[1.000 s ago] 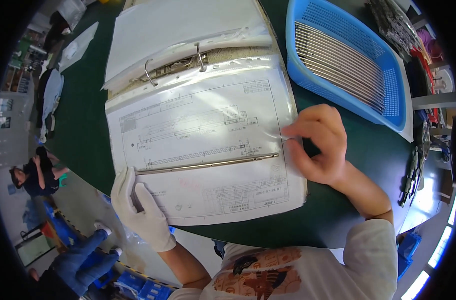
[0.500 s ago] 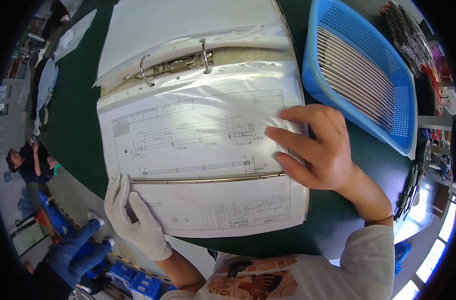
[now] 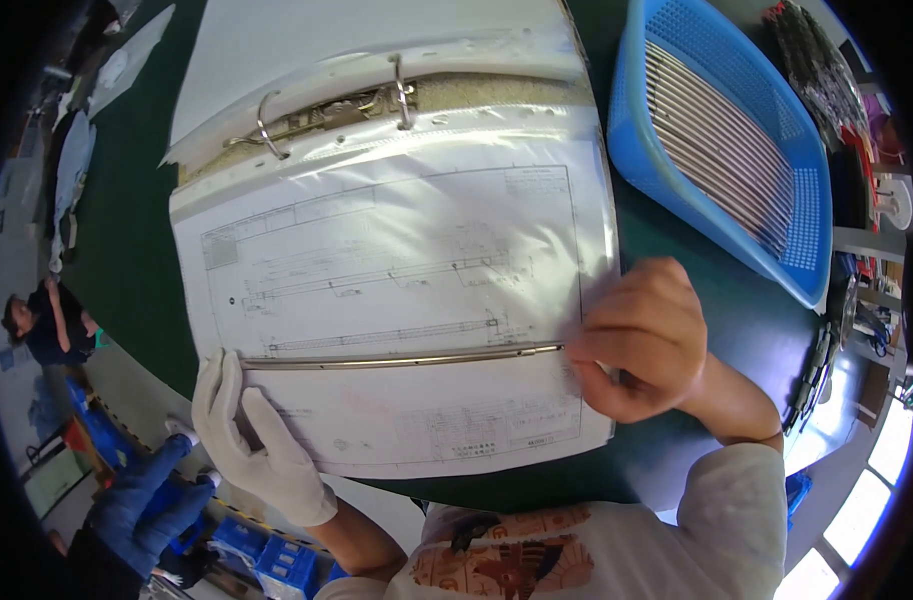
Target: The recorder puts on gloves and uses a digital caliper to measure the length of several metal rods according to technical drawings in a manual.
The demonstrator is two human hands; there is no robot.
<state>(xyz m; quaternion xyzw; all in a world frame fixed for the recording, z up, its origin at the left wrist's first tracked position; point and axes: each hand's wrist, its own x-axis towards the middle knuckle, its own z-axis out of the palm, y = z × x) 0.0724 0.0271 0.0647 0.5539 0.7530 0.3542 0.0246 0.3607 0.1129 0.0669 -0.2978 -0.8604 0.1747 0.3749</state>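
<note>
Evidently, a thin metal rod lay across the drawing sheet in the open ring binder. The gloved left hand pinned its left end with flat, released fingers; the bare right hand pinched its right end. Matching rod to drawn outline likely required both ends held flush and steady.

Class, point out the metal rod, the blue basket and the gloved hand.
metal rod [image 3: 396,357], head view, mid-length of the rod.
blue basket [image 3: 631,150], head view, near side wall.
gloved hand [image 3: 261,445], head view, back of the left hand.
</note>
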